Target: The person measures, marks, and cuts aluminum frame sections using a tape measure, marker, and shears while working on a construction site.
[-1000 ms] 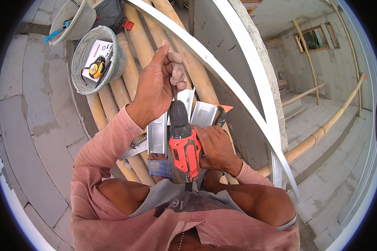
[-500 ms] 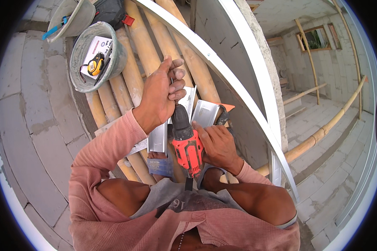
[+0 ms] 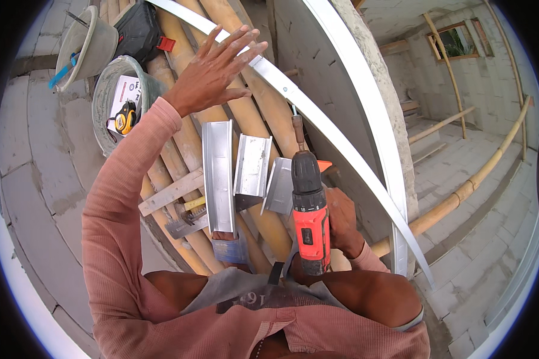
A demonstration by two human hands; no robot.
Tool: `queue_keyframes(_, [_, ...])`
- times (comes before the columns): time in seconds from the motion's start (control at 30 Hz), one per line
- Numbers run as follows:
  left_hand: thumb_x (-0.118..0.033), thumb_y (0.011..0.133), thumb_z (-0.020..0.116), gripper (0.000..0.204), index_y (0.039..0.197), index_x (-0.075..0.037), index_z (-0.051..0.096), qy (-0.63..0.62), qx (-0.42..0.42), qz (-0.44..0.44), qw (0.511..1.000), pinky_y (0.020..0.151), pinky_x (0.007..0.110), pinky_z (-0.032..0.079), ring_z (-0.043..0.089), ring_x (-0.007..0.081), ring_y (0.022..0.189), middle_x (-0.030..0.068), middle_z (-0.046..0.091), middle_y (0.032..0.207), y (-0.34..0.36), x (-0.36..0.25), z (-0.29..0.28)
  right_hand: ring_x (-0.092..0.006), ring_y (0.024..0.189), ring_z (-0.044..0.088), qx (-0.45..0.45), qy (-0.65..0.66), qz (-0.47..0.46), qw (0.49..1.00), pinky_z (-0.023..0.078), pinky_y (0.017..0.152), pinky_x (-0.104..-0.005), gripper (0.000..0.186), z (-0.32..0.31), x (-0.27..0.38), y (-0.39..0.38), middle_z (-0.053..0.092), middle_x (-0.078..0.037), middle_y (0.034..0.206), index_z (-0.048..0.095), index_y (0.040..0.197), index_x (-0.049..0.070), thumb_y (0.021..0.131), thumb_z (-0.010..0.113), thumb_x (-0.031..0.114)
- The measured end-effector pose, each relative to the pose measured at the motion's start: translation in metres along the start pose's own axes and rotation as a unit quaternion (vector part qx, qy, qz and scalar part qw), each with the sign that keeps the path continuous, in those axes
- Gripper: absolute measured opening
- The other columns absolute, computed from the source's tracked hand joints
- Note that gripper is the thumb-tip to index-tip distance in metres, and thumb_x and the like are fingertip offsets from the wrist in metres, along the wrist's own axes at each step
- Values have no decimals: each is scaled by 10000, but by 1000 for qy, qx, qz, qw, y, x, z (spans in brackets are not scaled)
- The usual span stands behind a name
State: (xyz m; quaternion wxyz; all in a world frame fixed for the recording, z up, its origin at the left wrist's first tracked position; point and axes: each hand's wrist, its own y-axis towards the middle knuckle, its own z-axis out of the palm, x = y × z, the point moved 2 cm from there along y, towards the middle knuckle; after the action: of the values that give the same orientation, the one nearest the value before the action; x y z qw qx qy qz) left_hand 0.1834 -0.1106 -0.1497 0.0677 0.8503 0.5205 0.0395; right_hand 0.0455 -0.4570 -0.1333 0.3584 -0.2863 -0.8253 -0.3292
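My right hand is closed round the grip of a red and black cordless drill. The drill points away from me, and a thin screw seems to sit at the tip of its long bit, close to a long white metal strip. Raised at the far left of that strip, my left hand has its fingers spread and holds nothing I can see. Below lie short silver metal channels: a longer one, a middle one and one partly behind the drill.
Bamboo poles form the platform under me. A grey bucket holds a white box and a yellow tape measure; another bucket and a black case stand beyond. A block wall rises to the right.
My left hand has moved up and away from the drill's chuck and its fingers have opened. The drill has shifted right and swung upright, and its bit now shows beside the strip.
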Motion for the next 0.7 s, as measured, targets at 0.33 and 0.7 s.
queue_keyframes(0.33, [-624,887,668,568,1269,-203,667,-181,210,114,954,1264,503,185,477,198,1426,-1,676,1322,66,12,66,-273,694,601,-12,-5,101,995,467,640,-377,672,-27,-21,-8,630,-115,858,555,1368,-88,802,769,207])
queue_keyframes(0.7, [-602,905,683,552,1209,-141,693,-204,234,79,947,1262,504,192,551,225,1342,83,691,1262,77,9,59,-277,687,596,-8,63,119,991,485,650,-388,651,-21,-37,2,597,-111,821,560,1375,-82,818,736,205])
